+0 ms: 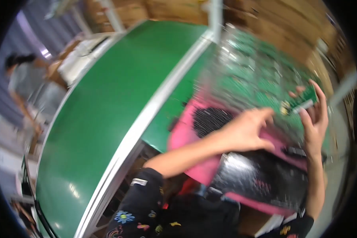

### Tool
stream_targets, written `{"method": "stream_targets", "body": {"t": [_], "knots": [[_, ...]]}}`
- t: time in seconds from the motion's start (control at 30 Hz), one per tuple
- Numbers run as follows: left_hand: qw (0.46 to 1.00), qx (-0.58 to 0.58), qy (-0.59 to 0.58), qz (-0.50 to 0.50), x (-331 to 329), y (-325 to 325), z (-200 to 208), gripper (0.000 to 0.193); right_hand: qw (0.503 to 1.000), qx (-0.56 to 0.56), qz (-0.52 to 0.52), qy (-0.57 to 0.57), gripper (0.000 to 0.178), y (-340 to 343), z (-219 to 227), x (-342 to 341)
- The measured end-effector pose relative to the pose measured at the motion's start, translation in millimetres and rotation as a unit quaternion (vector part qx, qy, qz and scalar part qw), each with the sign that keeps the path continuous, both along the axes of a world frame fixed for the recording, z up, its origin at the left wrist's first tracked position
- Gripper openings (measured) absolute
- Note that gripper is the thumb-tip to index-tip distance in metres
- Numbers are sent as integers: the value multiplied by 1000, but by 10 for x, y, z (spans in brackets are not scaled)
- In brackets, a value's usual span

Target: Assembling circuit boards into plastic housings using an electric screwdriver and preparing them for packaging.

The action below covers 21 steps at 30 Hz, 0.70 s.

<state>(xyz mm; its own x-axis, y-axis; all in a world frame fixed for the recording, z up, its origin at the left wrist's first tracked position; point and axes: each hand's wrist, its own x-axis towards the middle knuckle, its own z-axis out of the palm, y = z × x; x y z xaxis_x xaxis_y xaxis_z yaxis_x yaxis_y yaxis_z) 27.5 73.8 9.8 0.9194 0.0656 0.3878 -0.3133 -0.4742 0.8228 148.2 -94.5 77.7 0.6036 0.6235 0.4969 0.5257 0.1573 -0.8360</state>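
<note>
My right hand (314, 123) grips a small green circuit board (305, 100) between thumb and fingers, with a white strip and a yellowish part along its lower side. My left hand (248, 129) reaches in from the left, thumb and fingers apart, and holds nothing. It hovers beside a pile of thin black parts (211, 121) on a pink mat (186, 137). Below both hands a shiny black sheet or flat bag (261, 174) lies on the mat. Beyond them stands a clear plastic tray (230, 51) with several green boards in its pockets; motion blurs its details.
A white metal rail (146, 111) runs along a wide green table surface (103, 107) at the left. Cardboard boxes (277, 23) stand behind the tray. A dark tool-like object (295, 152) lies near my right wrist. Another person (35, 87) works at the far left.
</note>
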Motion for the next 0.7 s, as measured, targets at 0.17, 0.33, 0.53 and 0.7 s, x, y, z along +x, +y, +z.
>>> {"method": "stream_targets", "body": {"t": [0.17, 0.33, 0.53, 0.7], "knots": [[985, -162, -40, -54, -60, -115, -13, 63, 993, 65, 58, 74, 68, -311, -67, -412], [968, -223, -5, -116, -54, -292, -96, 63, 990, 76, 50, 106, 71, -711, -394, -482], [985, -108, 54, -122, -160, -370, -72, 59, 989, -2, -29, 142, 67, -1127, -557, -718], [980, 17, 119, -161, -175, -469, -130, 54, 985, -156, -44, 53, 59, -1568, -760, -695]]}}
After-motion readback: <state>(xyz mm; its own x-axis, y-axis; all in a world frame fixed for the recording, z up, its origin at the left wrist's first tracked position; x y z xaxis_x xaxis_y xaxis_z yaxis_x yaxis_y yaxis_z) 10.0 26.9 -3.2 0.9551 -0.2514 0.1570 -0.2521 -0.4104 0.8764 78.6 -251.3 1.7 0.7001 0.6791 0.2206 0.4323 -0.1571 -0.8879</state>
